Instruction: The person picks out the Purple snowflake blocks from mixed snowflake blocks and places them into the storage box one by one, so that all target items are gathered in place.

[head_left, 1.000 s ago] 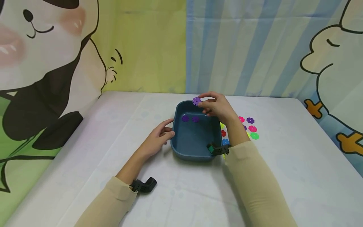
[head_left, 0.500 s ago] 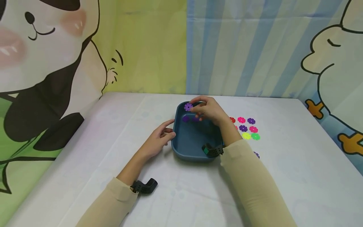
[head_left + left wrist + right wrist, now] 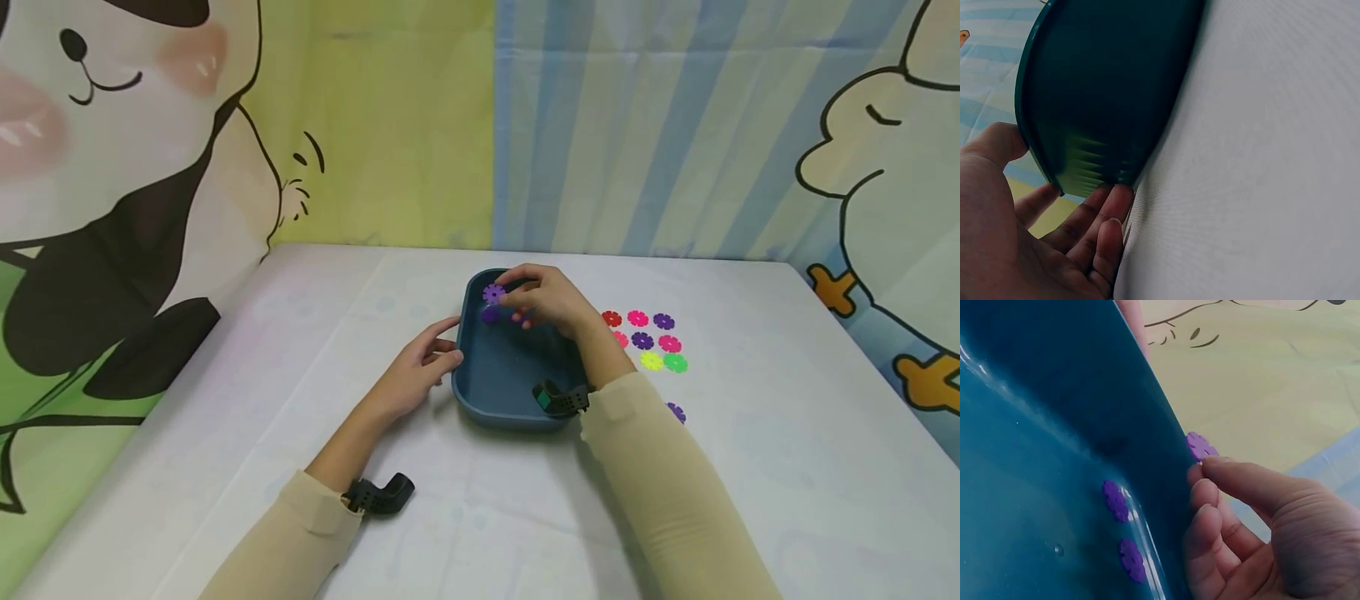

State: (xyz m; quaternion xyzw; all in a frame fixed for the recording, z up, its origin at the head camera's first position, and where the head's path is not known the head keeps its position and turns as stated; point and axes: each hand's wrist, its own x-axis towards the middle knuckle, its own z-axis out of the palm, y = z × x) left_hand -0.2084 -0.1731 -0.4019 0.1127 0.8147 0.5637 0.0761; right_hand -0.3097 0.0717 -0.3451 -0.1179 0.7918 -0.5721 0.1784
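Observation:
Between thumb and index finger, my right hand (image 3: 547,298) pinches a purple flower-shaped plastic disc (image 3: 493,294). It holds the disc upright over the far left part of a blue plastic tub (image 3: 517,375). Inside the tub, two more purple discs lie near the far wall; one purple disc (image 3: 1132,560) shows well in the right wrist view, while the hand partly hides it in the head view. At the tub's left side, my left hand (image 3: 420,364) touches the rim and outer wall. Its thumb and fingertips (image 3: 1121,197) rest against the tub from outside.
To the tub's right, several flower discs lie in rows on the white table (image 3: 787,467), among them a green disc (image 3: 676,362) and a red disc (image 3: 611,318). A lone purple disc (image 3: 677,412) lies nearer, by the right sleeve. A patterned curtain (image 3: 637,125) hangs behind.
My right hand has moved left and lowered the purple disc from above the far rim into the tub's far left part. More table discs have come into sight. The left hand has stayed put.

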